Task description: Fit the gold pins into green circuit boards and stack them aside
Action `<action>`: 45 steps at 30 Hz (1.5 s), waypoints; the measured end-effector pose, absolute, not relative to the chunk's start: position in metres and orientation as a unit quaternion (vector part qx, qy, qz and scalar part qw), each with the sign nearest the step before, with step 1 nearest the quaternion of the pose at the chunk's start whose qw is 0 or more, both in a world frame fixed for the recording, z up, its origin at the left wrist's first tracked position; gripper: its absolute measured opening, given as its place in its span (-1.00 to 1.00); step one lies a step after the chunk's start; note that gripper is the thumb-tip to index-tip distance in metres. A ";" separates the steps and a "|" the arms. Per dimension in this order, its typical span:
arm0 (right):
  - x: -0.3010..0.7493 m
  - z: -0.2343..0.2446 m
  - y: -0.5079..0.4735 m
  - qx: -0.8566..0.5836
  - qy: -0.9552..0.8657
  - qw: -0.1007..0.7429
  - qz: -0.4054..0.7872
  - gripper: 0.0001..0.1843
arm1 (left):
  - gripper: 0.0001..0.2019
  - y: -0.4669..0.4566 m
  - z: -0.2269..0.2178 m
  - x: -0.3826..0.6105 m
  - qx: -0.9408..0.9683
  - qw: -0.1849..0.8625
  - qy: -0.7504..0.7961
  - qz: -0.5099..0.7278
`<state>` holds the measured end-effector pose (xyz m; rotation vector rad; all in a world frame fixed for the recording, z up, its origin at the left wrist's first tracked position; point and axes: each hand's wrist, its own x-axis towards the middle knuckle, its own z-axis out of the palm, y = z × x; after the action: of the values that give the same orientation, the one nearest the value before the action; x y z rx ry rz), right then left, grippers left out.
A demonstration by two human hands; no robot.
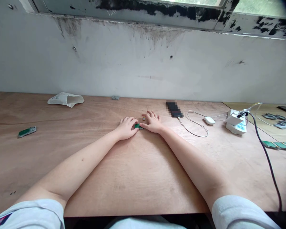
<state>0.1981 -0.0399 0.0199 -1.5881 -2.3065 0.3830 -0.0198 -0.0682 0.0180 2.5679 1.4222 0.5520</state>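
ITEM: small flat green circuit board (138, 126), likely light, stiff and brittle, best held by its edges | PLACE: between the hands on a light-brown plywood tabletop (143, 178) | left hand (126, 128): curled, against board | right hand (152, 122): half-open, against board | GRIP: cannot tell

Nothing legible here. The blue-and-white panel (240, 128) on the white power unit (233, 118) near the right edge of the worktop (143, 178) is too small to read, the dark red and blue mark on my left sleeve (1, 221) is cut off and blurred, and any print on the green circuit board (138, 126) at mid-worktop is too small to make out.
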 end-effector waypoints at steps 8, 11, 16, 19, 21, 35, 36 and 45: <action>0.198 0.022 -0.041 -0.555 -0.808 0.144 0.137 -0.20 | -0.72 -0.068 0.019 -0.020 0.857 0.081 0.476 0.180; 0.200 0.020 -0.048 -0.523 -0.823 0.199 0.100 -0.33 | -0.71 -0.067 0.018 -0.020 0.858 0.075 0.475 0.180; 0.198 0.020 -0.057 -0.417 -0.879 0.226 0.048 -0.59 | -0.68 -0.068 0.019 -0.022 0.859 0.081 0.470 0.188; 0.195 0.020 -0.056 -0.383 -0.899 0.206 0.055 -0.65 | -0.68 -0.069 0.023 -0.025 0.851 0.105 0.471 0.206; 0.195 0.021 -0.055 -0.376 -0.901 0.206 0.062 -0.68 | -0.69 -0.067 0.024 -0.028 0.837 0.120 0.480 0.233; 0.198 0.016 -0.088 -0.317 -0.905 0.271 0.088 -0.77 | -0.87 -0.052 0.012 -0.034 0.769 0.103 0.547 0.315; 0.202 0.015 -0.094 -0.310 -0.907 0.270 0.087 -0.71 | -0.87 -0.052 0.012 -0.034 0.769 0.102 0.548 0.314; 0.306 0.026 -0.136 -0.367 -0.910 0.187 0.041 -0.56 | -0.86 -0.050 0.013 -0.031 0.772 0.108 0.550 0.299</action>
<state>0.3063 -0.1357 0.0260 -1.0326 -2.5637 0.1164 -0.0314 -0.0502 0.0126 2.2723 1.6176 0.8793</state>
